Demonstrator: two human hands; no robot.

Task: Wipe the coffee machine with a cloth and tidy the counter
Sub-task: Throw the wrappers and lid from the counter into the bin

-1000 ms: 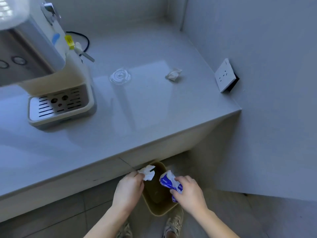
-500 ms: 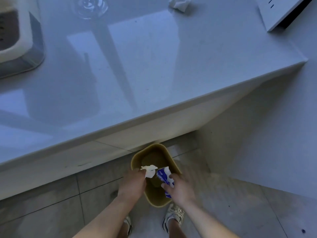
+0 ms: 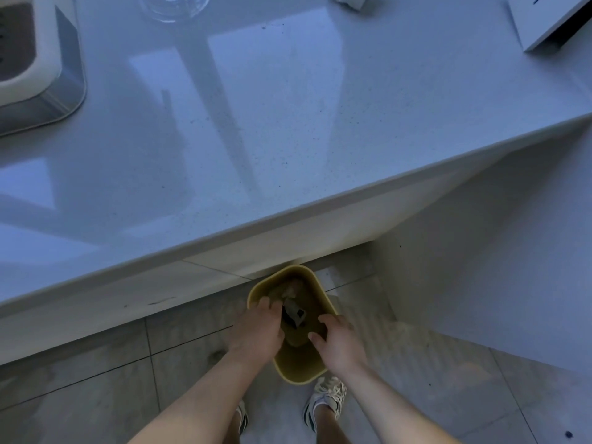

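Yellow bin (image 3: 296,368): it is stood on the tiled floor (image 3: 96,379) just under the counter's front edge, directly below both hands; its mouth is partly covered by them.
Left hand (image 3: 256,331): it is held over the bin's left rim with the fingers loosely spread; nothing is seen gripped in it.
Right hand (image 3: 339,342): it is held over the right rim, fingers parted and curled slightly, and appears empty too.
Dropped litter (image 3: 293,312): pale and dark scraps are seen lying inside the bin, between the two hands and below them; what each piece is cannot be told in the dim light.
Step in hand: the release of rubbish into the bin is judged to be under way or just finished.
Doing it well: the hands are best kept inside the rim line until every scrap is clear of the fingers, so that nothing is flicked onto the floor.
Counter (image 3: 288,139): it is well above and beyond the hands; fine dark specks are spread across it.
Crumpled tissue (image 3: 350,1): it is left at the far edge, well away from the hands.
Clear round thing (image 3: 173,8): it is also left far off; it is cut by the frame and cannot be identified.
Coffee machine (image 3: 35,65): only its base is seen, far up and to the left.
Cloth: none is seen in either hand.
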